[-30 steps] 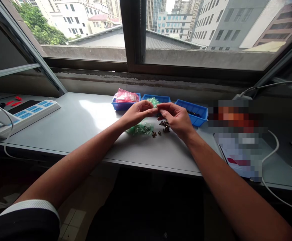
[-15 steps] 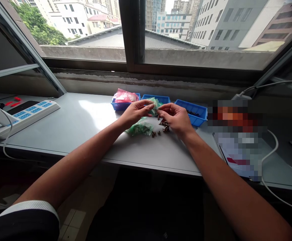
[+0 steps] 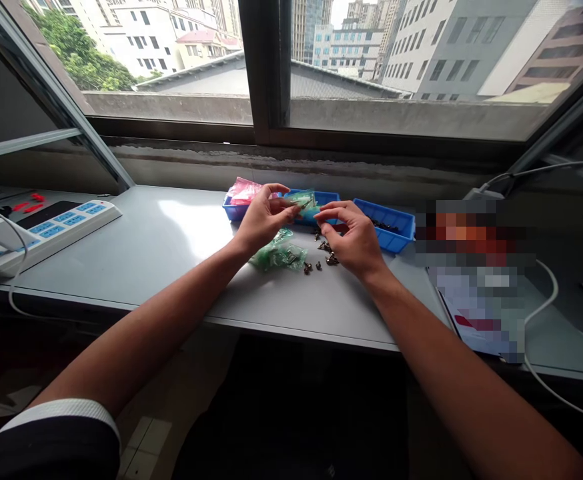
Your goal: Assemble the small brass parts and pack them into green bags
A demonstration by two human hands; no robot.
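My left hand (image 3: 264,217) is closed, pinching a small translucent green plastic bag (image 3: 301,197) between thumb and fingers, in front of the middle blue bin (image 3: 327,198). Close to the bag's right edge, my right hand (image 3: 354,237) has its thumb and fingertips drawn together; what lies between them is too small to make out. Below the hands, more green plastic bags (image 3: 277,257) lie in a heap on the table. Several small dark metal screws (image 3: 331,259) are scattered beside that heap, partly hidden under my right hand.
A blue bin (image 3: 234,212) with pink bags (image 3: 244,191) stands at the left of the row. The right blue bin (image 3: 404,238) holds small dark parts. A power strip (image 3: 76,227) lies far left on the table (image 3: 161,267). Papers (image 3: 471,313) and a white cable (image 3: 546,300) are right.
My left hand has shifted slightly up and left with the green bag, covering part of the pink bags. My right hand has moved slightly, its fingertips now a little apart from the left hand's.
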